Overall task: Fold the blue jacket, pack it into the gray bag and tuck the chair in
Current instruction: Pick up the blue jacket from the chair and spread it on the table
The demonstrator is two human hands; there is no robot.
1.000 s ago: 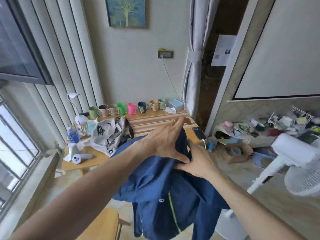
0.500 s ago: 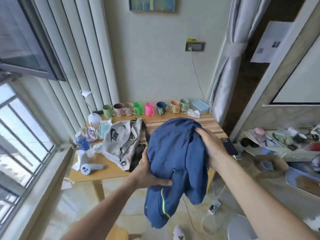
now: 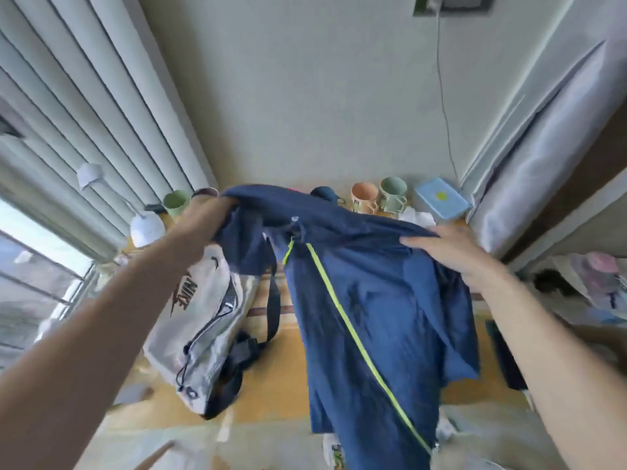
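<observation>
Over by the window blinds a white desk lamp [image 3: 144, 225] stands at the table's left edge, with a green mug [image 3: 176, 202] just behind it. The left hand [image 3: 207, 215] is closed tight on a bunched corner of the blue jacket [image 3: 373, 300], fingers wrapped into the cloth. Below that arm the gray bag [image 3: 200, 320] lies on the wooden table [image 3: 271, 368], its dark strap trailing beside it; whether its zip is open I can't quite make out through the blur. The jacket is held up spread between both hands, hanging down over the table's middle and front edge, its yellow-green zipper [image 3: 356, 334] running diagonally. The right hand [image 3: 451, 252] grips the other shoulder, fingers pressed flat over the fabric. Behind stand an orange mug [image 3: 363, 195], a pale green mug [image 3: 392, 193] and a blue box [image 3: 441, 201].
</observation>
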